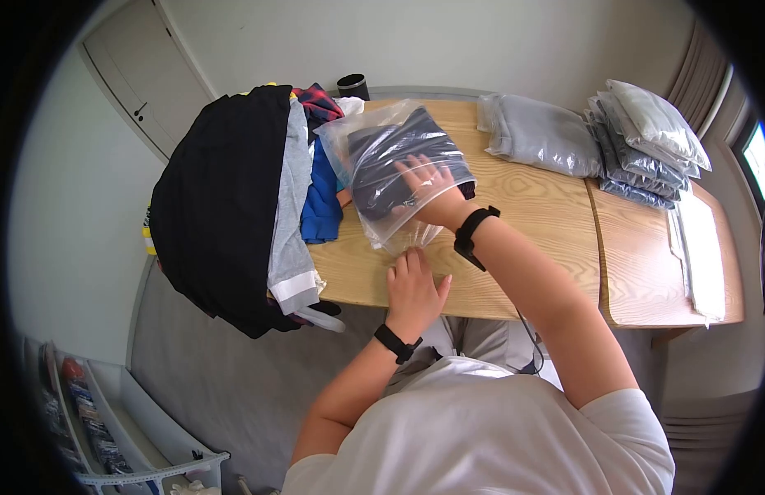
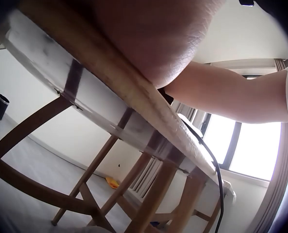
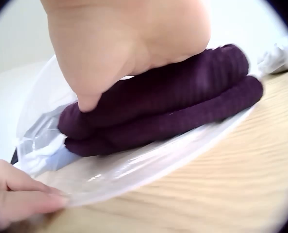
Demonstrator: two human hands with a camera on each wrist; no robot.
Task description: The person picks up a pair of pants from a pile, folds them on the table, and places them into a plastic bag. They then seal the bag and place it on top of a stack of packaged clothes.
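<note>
A clear plastic bag (image 1: 403, 239) lies on the wooden table with a folded dark garment (image 1: 374, 157) in it. In the right wrist view the garment shows as dark purple, ribbed cloth, folded into two thick layers at the bag's mouth. My right hand (image 1: 429, 191) reaches in at the mouth and presses on the garment with spread fingers, the bag's edge crossing near the wrist. My left hand (image 1: 414, 289) is at the table's near edge. In the right wrist view its thumb and finger (image 3: 42, 201) pinch the bag's rim. The left wrist view shows mostly the table's underside.
A heap of clothes, with black trousers (image 1: 225, 198) and a blue garment (image 1: 320, 198), covers the table's left end. Bagged grey clothes (image 1: 543, 136) and a stack of bagged garments (image 1: 642, 140) lie at the right. White sheets (image 1: 702, 247) rest at the right edge.
</note>
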